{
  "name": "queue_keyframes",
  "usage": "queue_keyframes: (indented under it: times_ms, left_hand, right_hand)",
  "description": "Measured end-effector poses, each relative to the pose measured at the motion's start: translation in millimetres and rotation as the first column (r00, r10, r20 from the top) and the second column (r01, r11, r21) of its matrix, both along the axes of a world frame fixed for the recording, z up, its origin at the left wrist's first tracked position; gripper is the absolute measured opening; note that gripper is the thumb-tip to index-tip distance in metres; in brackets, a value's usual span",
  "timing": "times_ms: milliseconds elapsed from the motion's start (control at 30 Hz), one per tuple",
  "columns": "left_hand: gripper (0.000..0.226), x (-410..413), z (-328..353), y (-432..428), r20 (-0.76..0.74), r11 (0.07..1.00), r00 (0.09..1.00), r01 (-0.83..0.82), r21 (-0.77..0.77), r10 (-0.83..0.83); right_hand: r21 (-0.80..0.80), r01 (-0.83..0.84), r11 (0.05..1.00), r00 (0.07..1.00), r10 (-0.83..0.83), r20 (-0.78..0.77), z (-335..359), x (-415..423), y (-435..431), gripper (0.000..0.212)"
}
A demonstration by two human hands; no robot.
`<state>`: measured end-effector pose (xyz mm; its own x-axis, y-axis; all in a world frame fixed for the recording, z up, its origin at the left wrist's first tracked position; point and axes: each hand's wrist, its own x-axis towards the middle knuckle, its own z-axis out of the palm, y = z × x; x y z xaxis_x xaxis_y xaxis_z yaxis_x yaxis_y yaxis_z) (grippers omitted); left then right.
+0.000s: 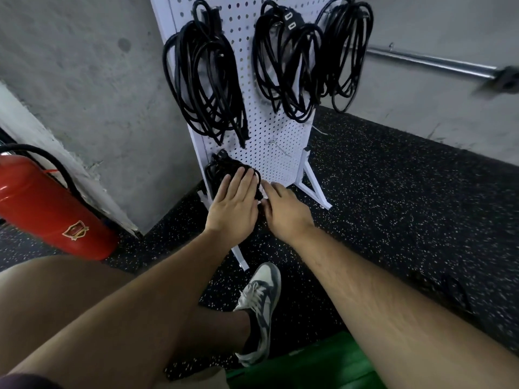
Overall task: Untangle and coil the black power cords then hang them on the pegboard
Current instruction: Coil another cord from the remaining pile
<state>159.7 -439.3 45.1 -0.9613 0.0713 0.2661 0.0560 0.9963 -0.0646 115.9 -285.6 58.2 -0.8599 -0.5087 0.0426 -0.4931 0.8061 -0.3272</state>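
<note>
Hanging which way, the cords on the pegboard (pixel 280 130)?

Three coils hang along its top edge, each with its long axis up and down and its loops drooping toward the floor (pixel 393 192). The left coil (pixel 205 80) reaches lowest. The middle coil (pixel 286 71) carries a power strip (pixel 290 21) at its top. The right coil (pixel 349 51) overlaps the board's right edge.

And the fourth?

The small coil (pixel 224 168) sits at the board's lower left corner, bunched rounder than the others, with its plug (pixel 220 156) at the top.

What about the hands?

The left grip (pixel 233 203) is released, its fingers straight and together and laid flat over the small coil's front. The right grip (pixel 286 211) lies just beside it, fingertips at the coil's right side. I cannot tell whether it pinches a strand, since the thumb is tucked out of sight.

Anything else on the board?

One bare hook (pixel 278 148) in the lower half, right of the small coil.

Around it?

A red fire extinguisher (pixel 56 211) is by the wall on the left. A metal bar (pixel 429 63) runs along the wall on the right. A shoe (pixel 261 304) stands on the speckled floor below the board.
</note>
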Motion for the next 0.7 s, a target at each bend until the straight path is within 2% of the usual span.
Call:
queue_keyframes:
  times_ms: [133, 367, 533, 700]
  left_hand:
    - [0.060, 5.0, -2.4, 49.4, 0.104, 0.996, 0.991, 0.086, -0.022, -0.083]
    - [0.067, 6.6, -56.6, 182.0, 0.284, 0.951, 0.911, 0.264, 0.158, -0.300]
    - [0.054, 9.2, -94.3, 273.1, 0.492, 0.886, 0.739, 0.419, 0.200, -0.460]
    - [0.060, 6.1, -127.0, 341.6, 0.712, 0.849, 0.520, 0.485, 0.208, -0.472]
  right_hand:
    - [0.053, 0.081, 0.995, 0.996, -0.083, 0.039, -4.0, 21.8, 56.7, 0.054]
    - [0.160, 0.274, 0.948, 0.923, -0.307, 0.234, -43.5, 56.0, 180.3, 0.056]
    - [0.222, 0.401, 0.889, 0.814, -0.457, 0.358, -86.0, 81.1, 262.8, 0.055]
    - [0.343, 0.449, 0.825, 0.678, -0.564, 0.471, -138.1, 105.8, 321.4, 0.056]
